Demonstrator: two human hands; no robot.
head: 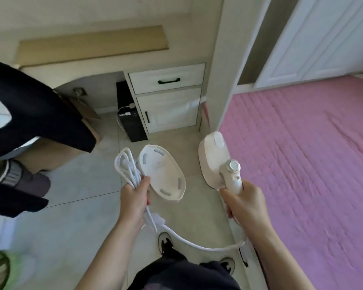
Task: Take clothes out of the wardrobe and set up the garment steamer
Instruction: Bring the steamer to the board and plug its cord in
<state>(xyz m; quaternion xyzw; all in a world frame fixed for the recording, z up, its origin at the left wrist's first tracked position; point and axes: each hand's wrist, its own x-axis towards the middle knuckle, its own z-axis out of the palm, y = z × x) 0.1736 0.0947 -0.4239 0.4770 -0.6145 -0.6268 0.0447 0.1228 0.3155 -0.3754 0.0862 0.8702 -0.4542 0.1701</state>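
I am standing on a pale tiled floor [76,222], with a bed under a pink quilted cover [302,164] at my right. I am reaching both forearms forward. My left hand [134,197] is gripping a coiled white power cord [126,164] and a white oval base tray [162,174] together. My right hand [244,203] is closing round the handle of the garment steamer [216,160]. The cord is looping between them. Dark clothes [36,114] are hanging at left. Farther off, a white cabinet [168,101] is standing beside a black computer tower [129,118].
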